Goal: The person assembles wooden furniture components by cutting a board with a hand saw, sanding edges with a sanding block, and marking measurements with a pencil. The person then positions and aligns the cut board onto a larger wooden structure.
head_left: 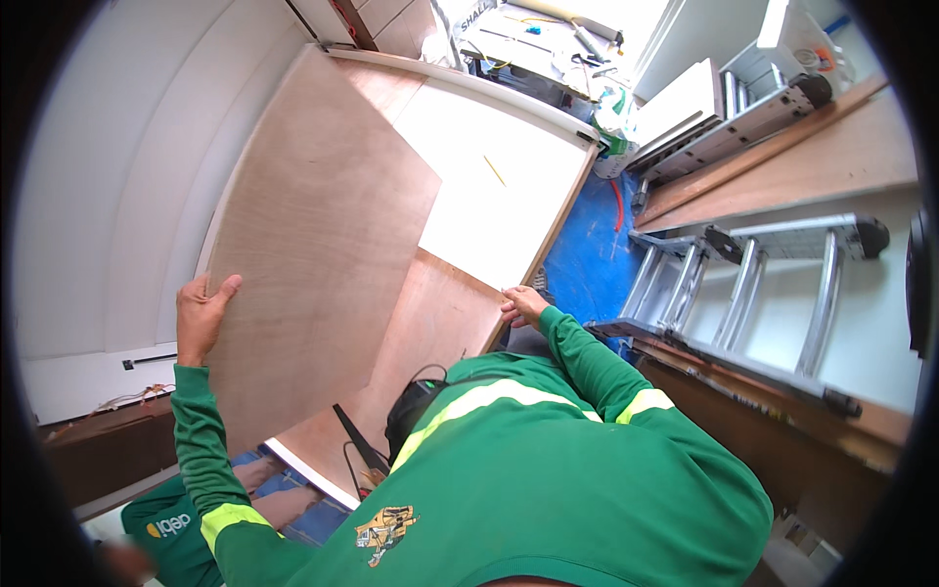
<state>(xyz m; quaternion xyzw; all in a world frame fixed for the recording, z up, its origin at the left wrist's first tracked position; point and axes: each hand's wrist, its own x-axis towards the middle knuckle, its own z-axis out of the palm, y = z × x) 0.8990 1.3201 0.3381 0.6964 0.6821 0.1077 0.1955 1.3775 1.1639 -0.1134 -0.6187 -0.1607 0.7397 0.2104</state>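
Note:
A large thin plywood sheet (313,235) stands tilted up on my left. My left hand (202,321) grips its left edge, thumb on the face and fingers behind. A white panel (460,137) lies flat beyond it, with a yellow pencil (494,170) on top. At the near right corner of the white panel, my right hand (525,306) has its fingers curled together; what they hold, if anything, is too small to make out. Under both sheets is a wooden base (430,313) with a raised rim, partly hidden by the plywood.
Folded aluminium ladders (734,293) lie to the right, near a long wooden strip (763,157). Blue covering (592,245) is on the floor. A cluttered worktable (538,39) stands at the far side. Another person in green (171,533) is at lower left. A dark tapered tool (357,440) lies near my waist.

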